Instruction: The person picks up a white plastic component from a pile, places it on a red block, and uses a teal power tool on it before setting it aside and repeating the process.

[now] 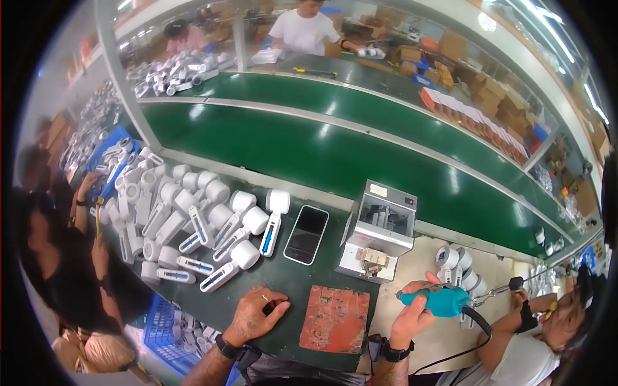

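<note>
My right hand [412, 318] is wrapped round a teal electric screwdriver [444, 300], whose tip points left and whose black cord hangs down. My left hand [254, 315] rests on the dark green table, thumb and forefinger curved apart with nothing between them. Between my hands lies a worn red square pad [335, 320]. Beyond the pad stands a small grey metal screw feeder [378, 235] with a clear window. Several white handheld devices with round heads [222, 267] are heaped beyond and left of my left hand. A phone [306, 235] lies flat between heap and feeder.
More white devices [460, 260] sit on a pale board at the right. A blue basket [164, 331] stands low at the left. Beyond a metal rail runs a green conveyor belt [277, 145]. One person works at each side; others are across the belt.
</note>
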Action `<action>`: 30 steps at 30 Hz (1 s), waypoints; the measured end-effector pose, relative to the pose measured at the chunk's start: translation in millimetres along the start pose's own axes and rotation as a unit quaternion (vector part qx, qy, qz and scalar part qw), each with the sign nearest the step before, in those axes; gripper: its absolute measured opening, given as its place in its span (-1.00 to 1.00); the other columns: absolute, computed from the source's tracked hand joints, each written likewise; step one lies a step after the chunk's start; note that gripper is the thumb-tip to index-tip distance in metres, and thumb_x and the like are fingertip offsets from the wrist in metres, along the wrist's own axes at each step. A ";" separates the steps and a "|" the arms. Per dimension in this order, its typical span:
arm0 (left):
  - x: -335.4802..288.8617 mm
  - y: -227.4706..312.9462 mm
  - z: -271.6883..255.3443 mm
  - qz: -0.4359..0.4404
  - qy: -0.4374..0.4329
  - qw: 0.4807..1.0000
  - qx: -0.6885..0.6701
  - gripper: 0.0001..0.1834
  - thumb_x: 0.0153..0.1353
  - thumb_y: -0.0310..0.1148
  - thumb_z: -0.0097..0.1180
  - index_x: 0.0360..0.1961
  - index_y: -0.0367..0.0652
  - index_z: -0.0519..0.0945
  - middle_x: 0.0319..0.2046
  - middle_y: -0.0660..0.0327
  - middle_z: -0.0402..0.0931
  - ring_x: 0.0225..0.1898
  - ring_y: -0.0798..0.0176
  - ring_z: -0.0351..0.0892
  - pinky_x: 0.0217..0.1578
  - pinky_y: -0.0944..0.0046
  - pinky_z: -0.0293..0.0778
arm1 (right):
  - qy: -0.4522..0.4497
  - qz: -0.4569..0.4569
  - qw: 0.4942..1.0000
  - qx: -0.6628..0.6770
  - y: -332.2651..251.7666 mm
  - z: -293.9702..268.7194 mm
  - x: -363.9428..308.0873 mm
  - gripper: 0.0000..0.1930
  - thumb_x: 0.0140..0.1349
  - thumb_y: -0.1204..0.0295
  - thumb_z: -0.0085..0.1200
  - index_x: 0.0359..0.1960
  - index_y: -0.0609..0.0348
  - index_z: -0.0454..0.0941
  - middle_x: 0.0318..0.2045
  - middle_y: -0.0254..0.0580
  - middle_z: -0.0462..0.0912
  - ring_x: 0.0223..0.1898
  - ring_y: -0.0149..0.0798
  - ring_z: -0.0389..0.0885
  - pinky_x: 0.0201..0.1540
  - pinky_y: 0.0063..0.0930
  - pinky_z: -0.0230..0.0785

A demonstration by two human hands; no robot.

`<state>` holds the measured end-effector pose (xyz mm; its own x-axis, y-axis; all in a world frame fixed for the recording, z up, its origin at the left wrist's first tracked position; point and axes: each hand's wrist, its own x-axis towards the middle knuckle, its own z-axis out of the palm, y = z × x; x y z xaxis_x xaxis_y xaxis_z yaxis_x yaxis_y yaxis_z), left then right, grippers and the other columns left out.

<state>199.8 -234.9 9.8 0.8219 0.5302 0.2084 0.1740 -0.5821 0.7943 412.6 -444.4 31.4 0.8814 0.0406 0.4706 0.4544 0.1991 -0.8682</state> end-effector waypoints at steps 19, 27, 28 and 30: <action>3.7 -14.5 -0.2 0.064 -0.011 0.998 0.005 -0.90 0.10 -0.45 0.31 -0.33 -0.13 0.67 -0.54 0.22 0.55 -0.49 0.14 0.53 -0.33 0.16 0.38 | 0.092 -0.050 0.994 -0.021 13.4 1.9 -1.2 -0.31 0.28 0.00 0.15 0.15 0.42 0.31 -0.43 -0.24 0.53 -0.41 -0.39 0.47 -0.39 -0.55 0.33; -2.5 -5.3 0.9 0.073 0.021 0.997 0.009 -0.92 0.12 -0.45 0.29 -0.34 -0.16 0.66 -0.55 0.18 0.53 -0.54 0.13 0.50 -0.37 0.17 0.39 | 0.010 -0.036 0.999 -0.016 -2.0 -2.9 -4.1 -0.47 0.39 0.16 0.02 0.18 0.38 0.33 -0.41 -0.27 0.52 -0.38 -0.41 0.47 -0.36 -0.56 0.35; -4.1 -3.4 0.0 0.068 0.024 0.997 0.009 -0.92 0.12 -0.45 0.29 -0.34 -0.17 0.67 -0.55 0.18 0.53 -0.54 0.12 0.50 -0.37 0.17 0.40 | -0.001 -0.020 1.000 -0.019 -5.4 -2.2 -5.4 -0.49 0.39 0.18 0.03 0.17 0.37 0.33 -0.40 -0.27 0.53 -0.36 -0.41 0.48 -0.36 -0.55 0.35; -8.5 -2.6 -1.6 0.065 0.014 0.997 0.029 -0.93 0.14 -0.44 0.28 -0.34 -0.17 0.67 -0.52 0.17 0.57 -0.51 0.14 0.54 -0.37 0.19 0.44 | -0.008 -0.005 1.000 -0.021 -15.2 -6.2 -7.9 -0.51 0.39 0.20 0.03 0.17 0.35 0.34 -0.39 -0.26 0.54 -0.34 -0.40 0.50 -0.35 -0.55 0.35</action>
<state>191.6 -237.0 6.9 0.8245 0.4646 0.3230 0.0997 -0.6812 0.7253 399.5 -453.8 40.0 0.8751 0.0548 0.4807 0.4677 0.1586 -0.8695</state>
